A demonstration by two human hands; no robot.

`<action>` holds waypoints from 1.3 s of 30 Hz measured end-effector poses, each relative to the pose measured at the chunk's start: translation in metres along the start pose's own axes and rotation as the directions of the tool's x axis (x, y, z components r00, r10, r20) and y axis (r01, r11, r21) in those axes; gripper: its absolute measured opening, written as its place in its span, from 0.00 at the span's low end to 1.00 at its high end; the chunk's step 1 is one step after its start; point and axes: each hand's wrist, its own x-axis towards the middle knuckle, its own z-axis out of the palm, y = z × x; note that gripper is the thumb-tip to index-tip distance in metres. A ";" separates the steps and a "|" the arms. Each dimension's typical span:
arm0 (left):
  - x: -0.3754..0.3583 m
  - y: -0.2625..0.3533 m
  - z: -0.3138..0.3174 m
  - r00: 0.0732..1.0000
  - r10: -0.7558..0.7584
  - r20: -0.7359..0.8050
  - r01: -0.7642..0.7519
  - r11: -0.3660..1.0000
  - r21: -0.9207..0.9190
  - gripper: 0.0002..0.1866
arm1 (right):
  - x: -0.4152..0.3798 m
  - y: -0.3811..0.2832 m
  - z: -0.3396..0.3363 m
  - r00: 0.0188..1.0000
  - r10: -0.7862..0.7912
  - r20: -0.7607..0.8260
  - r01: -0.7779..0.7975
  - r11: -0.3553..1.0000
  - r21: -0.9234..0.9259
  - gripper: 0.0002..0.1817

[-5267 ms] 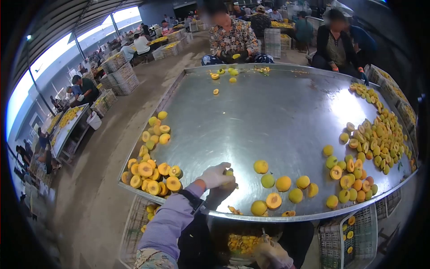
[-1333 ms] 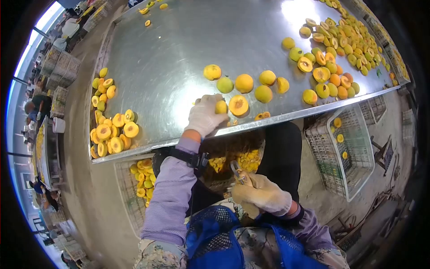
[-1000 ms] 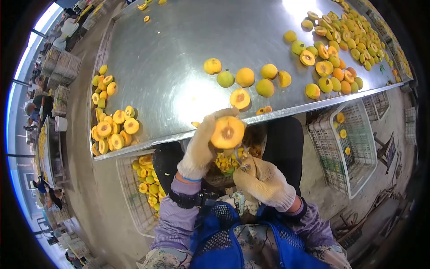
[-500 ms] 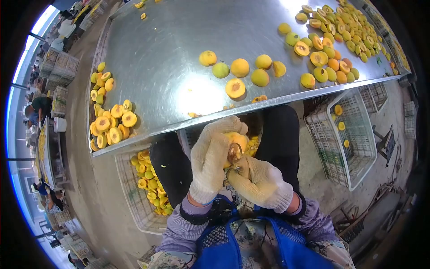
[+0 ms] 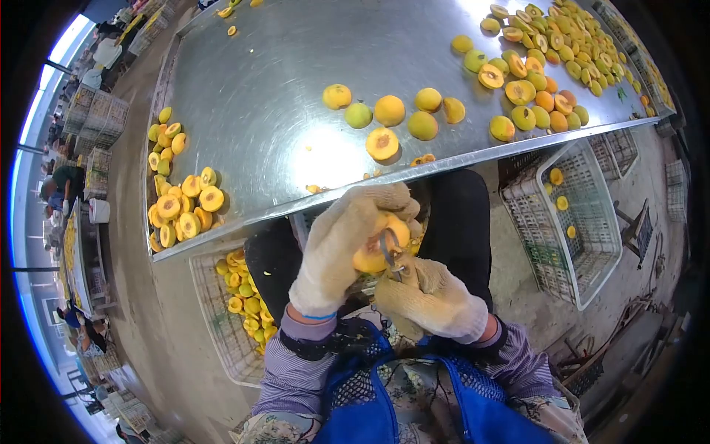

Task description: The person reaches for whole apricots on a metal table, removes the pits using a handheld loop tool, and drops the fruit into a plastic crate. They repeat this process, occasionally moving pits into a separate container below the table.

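My left hand (image 5: 333, 248), in a pale knitted work glove, wraps around a cut yellow peach (image 5: 367, 257) just past the table's near edge. The orange flesh faces my right hand (image 5: 436, 297), gloved the same way. Pinched in those right fingers is a pitting tool with a curved metal loop blade (image 5: 384, 243); its handle is mostly hidden by the glove. The loop lies against the peach's cut face. On the metal table (image 5: 251, 111) ahead, a peach half (image 5: 382, 143) rests cut side up near several whole peaches (image 5: 389, 110).
Piles of peach halves lie at the table's left corner (image 5: 190, 224) and far right (image 5: 569, 44). A crate of peach pieces (image 5: 222, 333) stands at my left. Another crate (image 5: 584, 274) with a few halves is at my right. People work at tables far left.
My left hand has turned and shifted slightly left, showing more of the peach's cut face. The loop blade has changed angle on the flesh. The whole view has shifted a little.
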 end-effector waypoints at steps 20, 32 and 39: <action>-0.013 -0.012 -0.024 0.985 0.166 0.050 -0.165 0.986 -0.022 0.33 | 0.000 0.007 0.004 0.969 -0.211 -0.126 0.218 0.975 0.046 0.11; -0.021 -0.015 -0.015 0.974 0.202 -0.097 -0.203 0.979 0.003 0.32 | 0.001 0.009 0.011 0.971 -0.215 -0.101 0.202 0.972 -0.123 0.12; -0.028 -0.023 -0.010 0.964 0.254 -0.076 -0.260 0.963 -0.073 0.28 | 0.000 0.005 0.020 0.990 -0.101 -0.101 0.093 0.993 -0.079 0.12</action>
